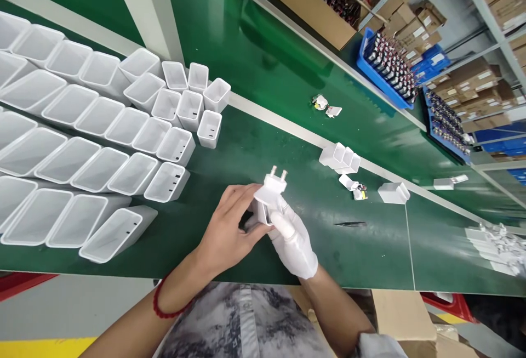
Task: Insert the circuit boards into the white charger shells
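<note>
Between my two hands is a white plug adapter [268, 196], its two round pins pointing up and away from me. The pinned top piece looks tilted over the box-shaped body, and a dark gap shows on the near side. My bare left hand [230, 226], a red bracelet at its wrist, grips the adapter from the left with curled fingers. On the other side my right hand [293, 240], in a white glove, presses its thumb against the body. Some fingertips are hidden behind the adapter.
Rows of open white housings [96, 117] stand at left. Right of my hands lie a small opened unit [354, 187], black tweezers [350, 224] and grouped white housings [341, 158]. Blue trays of parts [388, 67] sit beyond; white pieces [497, 248] are piled far right.
</note>
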A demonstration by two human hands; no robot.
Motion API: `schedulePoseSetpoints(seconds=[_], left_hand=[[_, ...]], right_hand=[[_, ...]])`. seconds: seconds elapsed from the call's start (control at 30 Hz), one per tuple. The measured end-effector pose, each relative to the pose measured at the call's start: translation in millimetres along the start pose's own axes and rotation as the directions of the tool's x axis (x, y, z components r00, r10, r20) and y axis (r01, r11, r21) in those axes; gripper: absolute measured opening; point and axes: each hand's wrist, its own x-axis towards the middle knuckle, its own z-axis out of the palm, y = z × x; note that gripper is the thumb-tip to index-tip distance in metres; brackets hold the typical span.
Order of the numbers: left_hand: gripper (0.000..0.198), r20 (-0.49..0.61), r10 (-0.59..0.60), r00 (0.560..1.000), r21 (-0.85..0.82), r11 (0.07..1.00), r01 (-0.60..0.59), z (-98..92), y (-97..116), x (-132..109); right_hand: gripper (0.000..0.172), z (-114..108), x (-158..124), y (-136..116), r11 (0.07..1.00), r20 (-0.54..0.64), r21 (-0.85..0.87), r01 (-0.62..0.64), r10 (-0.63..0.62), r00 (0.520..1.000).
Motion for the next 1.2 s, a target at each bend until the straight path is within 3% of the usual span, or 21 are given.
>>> schedulePoseSetpoints(seconds=[0.23, 0.43, 0.6, 0.8, 0.9, 1.07, 1.2], left_hand=[[0.05, 0.001, 0.014, 1.0, 0.027, 1.0, -0.014, -0.2, -0.1, -0.6], [0.049, 0.005, 0.096, 0.995, 0.005, 0.995, -0.096, 3.7, 4.5, -0.3], [0.052, -0.007, 0.104, 0.995, 0.012, 0.995, -0.104, 5.3, 6.5, 2.0], [0.049, -0.018, 0.158, 0.987, 0.072, 0.985, -0.156, 7.3, 8.7, 4.1], [0.049, -0.014, 0.194, 0.981, 0.111, 0.975, -0.191, 11.2, 8.1, 5.3], [0.047, 0.023, 0.182, 0.983, 0.155, 0.971, -0.184, 18.2, 10.2, 16.9], [0.051, 0.067, 0.201, 0.977, 0.228, 0.95, -0.211, 22.2, 27.1, 32.1]], right_hand=[[0.041, 2.3, -1.8, 4.5, 0.995, -0.023, 0.097, 0.01, -0.008, 1.0], [0.056, -10.4, 0.6, 2.7, 0.998, -0.047, 0.042, 0.042, -0.04, 0.998], [0.043, -11.3, -1.0, -4.7, 0.999, -0.009, -0.003, 0.049, -0.049, 0.999], [0.053, -8.3, -2.0, -3.5, 0.993, -0.057, 0.019, 0.115, -0.114, 0.992], [0.044, -11.6, 0.4, 2.8, 0.989, -0.059, 0.061, 0.137, -0.134, 0.989], [0.034, -26.4, 3.9, -0.5, 0.99, 0.023, 0.117, 0.077, -0.08, 0.997], [0.038, -39.8, 3.4, -19.4, 0.989, -0.124, -0.071, 0.131, -0.139, 0.982]])
